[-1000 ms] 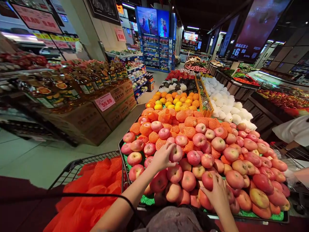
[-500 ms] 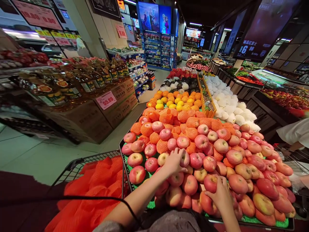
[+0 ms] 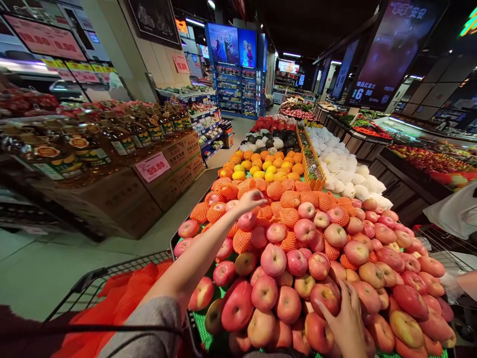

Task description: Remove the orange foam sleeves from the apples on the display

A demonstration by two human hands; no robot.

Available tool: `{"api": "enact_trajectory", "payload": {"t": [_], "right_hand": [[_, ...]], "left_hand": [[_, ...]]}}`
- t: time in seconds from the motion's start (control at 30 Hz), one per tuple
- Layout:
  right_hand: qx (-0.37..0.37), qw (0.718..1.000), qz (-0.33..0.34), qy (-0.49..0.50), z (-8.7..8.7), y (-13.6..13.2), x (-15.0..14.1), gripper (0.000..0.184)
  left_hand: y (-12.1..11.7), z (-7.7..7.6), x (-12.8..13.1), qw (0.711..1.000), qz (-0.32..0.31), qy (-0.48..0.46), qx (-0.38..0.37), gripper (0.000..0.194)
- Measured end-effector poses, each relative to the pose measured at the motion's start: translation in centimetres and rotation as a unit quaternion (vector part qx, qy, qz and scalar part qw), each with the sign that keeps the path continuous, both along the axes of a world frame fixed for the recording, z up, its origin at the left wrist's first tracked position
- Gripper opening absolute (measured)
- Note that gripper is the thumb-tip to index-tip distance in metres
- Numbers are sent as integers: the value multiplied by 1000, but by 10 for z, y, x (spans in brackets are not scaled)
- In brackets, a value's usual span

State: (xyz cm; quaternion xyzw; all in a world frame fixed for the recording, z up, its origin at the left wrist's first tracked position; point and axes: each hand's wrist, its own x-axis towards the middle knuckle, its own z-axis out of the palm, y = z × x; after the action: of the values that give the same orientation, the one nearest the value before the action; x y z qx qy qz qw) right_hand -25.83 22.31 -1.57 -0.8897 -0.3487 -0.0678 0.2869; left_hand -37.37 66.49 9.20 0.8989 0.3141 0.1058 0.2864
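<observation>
Apples [image 3: 274, 259] fill the near end of the display, loose and bare, heaped over green liner [image 3: 203, 330]. Right grip [image 3: 345, 318] sits at the near edge of the heap; one red apple [image 3: 325, 297] lies between its thumb and fingers, thumb across the front, fingers on the far right side. Digits spread apart around it; can't tell if they clamp or just rest. Left grip [image 3: 249, 201] is farther out, at the back left of the bare apples, beside the orange-netted fruit [image 3: 289, 218]. Fingers bent, tips pointing right (thumb hidden), so can't tell whether they're together on anything. Bare apples lie just below that wrist and to the right of the forearm. Yellow fruit [image 3: 259, 174] beyond; white-wrapped fruit [image 3: 368, 191] back right. Red netting [image 3: 126, 288] in a wire cart [image 3: 80, 291], near left.
</observation>
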Motion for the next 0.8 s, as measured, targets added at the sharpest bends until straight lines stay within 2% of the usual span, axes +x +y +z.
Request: {"api": "enact_trajectory", "payload": {"t": [0.1, 0.13, 0.2, 0.3, 0.37, 0.53, 0.6, 0.67, 0.73, 0.77, 0.8], "right_hand": [[46, 999, -2, -17, 0, 1, 2, 69], [55, 998, -1, -20, -1, 0, 4, 67], [66, 998, 5, -19, -6, -3, 8, 65], [76, 997, 20, 6, -8, -5, 7, 61], [88, 996, 15, 30, -3, -4, -1, 58], [147, 987, 13, 70, 19, 6, -20, 46], [179, 980, 20, 91, 25, 9, -24, 42], [216, 969, 27, 120, 33, 15, -28, 39], [243, 951, 53, 184, 43, 27, -34, 43], [253, 933, 78, 244, 49, 36, -39, 50], [270, 901, 105, 321, 55, 46, -44, 59]], "left_hand": [[30, 4, 16, 982, 170, 7, 82, 57], [35, 1, 20, 973, 208, 15, 100, 65], [39, -8, 27, 962, 244, 28, 123, 74], [38, -21, 34, 959, 233, 40, 155, 62], [38, -24, 35, 960, 212, 44, 177, 54], [34, -15, 22, 958, 182, 32, 218, 62], [23, -8, 11, 956, 175, 16, 234, 68], [-1, -3, -1, 955, 158, -22, 249, 73], [-37, 1, -14, 960, 123, -103, 229, 76], [-60, 3, -20, 963, 98, -159, 196, 77], [-83, 4, -25, 964, 70, -212, 146, 76]]}}
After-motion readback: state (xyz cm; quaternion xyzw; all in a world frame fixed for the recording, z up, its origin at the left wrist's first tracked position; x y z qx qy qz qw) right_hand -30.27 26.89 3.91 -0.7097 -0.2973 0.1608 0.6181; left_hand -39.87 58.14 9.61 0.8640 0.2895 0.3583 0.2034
